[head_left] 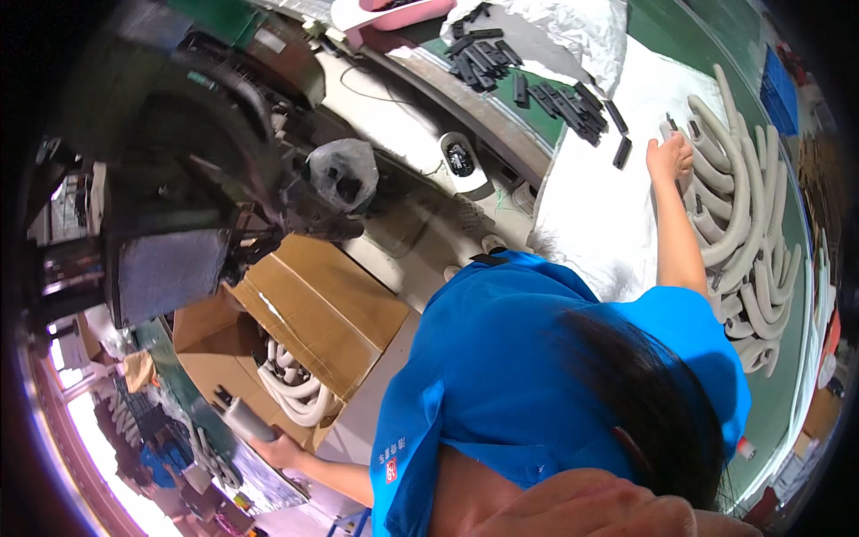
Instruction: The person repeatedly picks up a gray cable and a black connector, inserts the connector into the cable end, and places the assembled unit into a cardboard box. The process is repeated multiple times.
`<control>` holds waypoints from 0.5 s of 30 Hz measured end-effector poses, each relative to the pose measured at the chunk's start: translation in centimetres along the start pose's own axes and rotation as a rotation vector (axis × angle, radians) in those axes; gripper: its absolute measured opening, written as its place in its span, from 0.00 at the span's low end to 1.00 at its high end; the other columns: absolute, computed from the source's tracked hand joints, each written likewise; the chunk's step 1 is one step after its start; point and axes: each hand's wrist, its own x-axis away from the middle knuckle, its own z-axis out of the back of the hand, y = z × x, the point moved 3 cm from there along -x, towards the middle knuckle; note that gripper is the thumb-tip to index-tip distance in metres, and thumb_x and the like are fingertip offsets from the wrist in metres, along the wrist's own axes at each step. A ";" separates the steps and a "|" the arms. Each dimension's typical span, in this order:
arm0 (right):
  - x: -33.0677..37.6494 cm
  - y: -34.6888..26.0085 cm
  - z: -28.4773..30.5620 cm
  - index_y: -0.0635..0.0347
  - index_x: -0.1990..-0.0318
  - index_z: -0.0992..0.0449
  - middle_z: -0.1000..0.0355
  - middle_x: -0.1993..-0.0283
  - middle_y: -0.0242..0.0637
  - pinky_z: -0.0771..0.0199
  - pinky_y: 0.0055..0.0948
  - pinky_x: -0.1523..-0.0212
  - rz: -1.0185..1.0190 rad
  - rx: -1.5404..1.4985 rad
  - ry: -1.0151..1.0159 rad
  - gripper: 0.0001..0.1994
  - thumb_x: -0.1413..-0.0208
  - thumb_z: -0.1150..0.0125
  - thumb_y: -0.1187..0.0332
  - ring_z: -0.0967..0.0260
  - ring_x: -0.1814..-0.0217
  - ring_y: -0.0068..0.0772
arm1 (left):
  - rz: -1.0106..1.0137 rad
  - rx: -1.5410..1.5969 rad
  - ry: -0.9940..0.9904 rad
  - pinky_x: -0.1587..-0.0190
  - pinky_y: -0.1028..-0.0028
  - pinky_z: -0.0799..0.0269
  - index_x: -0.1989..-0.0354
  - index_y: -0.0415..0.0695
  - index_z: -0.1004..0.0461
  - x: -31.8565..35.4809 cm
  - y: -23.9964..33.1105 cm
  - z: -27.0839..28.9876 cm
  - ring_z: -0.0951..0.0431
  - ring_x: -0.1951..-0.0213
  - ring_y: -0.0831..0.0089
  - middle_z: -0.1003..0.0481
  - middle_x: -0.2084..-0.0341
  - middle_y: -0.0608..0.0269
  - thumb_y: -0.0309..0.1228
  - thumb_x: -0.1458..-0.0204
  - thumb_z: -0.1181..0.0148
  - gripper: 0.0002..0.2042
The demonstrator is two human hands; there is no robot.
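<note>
Left hand (282, 450): you're gripping a grey tube (248, 421) beside the box (313, 304).
Right hand (671, 157): seemingly grasping another tube (666, 132) at the pile (741, 183) (partly hidden).
Pickup: likely step; next, lift clear.

Pale floor (380, 100) beside a green-topped workbench (691, 40), bright windows (97, 452) at lower left.

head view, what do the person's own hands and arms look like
The left hand and right hand wear no gloves; the forearms are bare below short blue sleeves. A small red emblem with pale lettering shows near the left arm.
</note>
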 end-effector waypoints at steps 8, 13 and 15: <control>1.1 5.8 6.5 0.59 0.44 0.39 0.45 0.41 0.48 0.49 0.46 0.40 0.259 -0.032 0.269 0.28 0.52 0.39 0.60 0.49 0.40 0.52 | -0.078 0.694 -0.977 0.57 0.70 0.29 0.53 0.40 0.32 -0.1 11.2 -8.9 0.23 0.63 0.65 0.24 0.66 0.53 0.25 0.54 0.39 0.18; 0.0 12.8 9.1 0.61 0.62 0.30 0.31 0.60 0.44 0.34 0.33 0.55 0.244 -0.313 -0.068 0.14 0.51 0.38 0.62 0.34 0.58 0.41 | -0.400 0.718 -1.011 0.62 0.70 0.27 0.53 0.44 0.31 -3.3 19.6 -7.9 0.22 0.66 0.67 0.23 0.68 0.56 0.25 0.52 0.41 0.16; 1.7 13.7 9.6 0.61 0.72 0.29 0.30 0.78 0.37 0.33 0.28 0.68 0.222 -0.372 -0.567 0.13 0.55 0.34 0.62 0.33 0.74 0.37 | -0.446 0.649 -0.996 0.62 0.69 0.27 0.53 0.45 0.31 -3.3 21.3 -6.7 0.22 0.67 0.66 0.23 0.69 0.55 0.26 0.53 0.42 0.17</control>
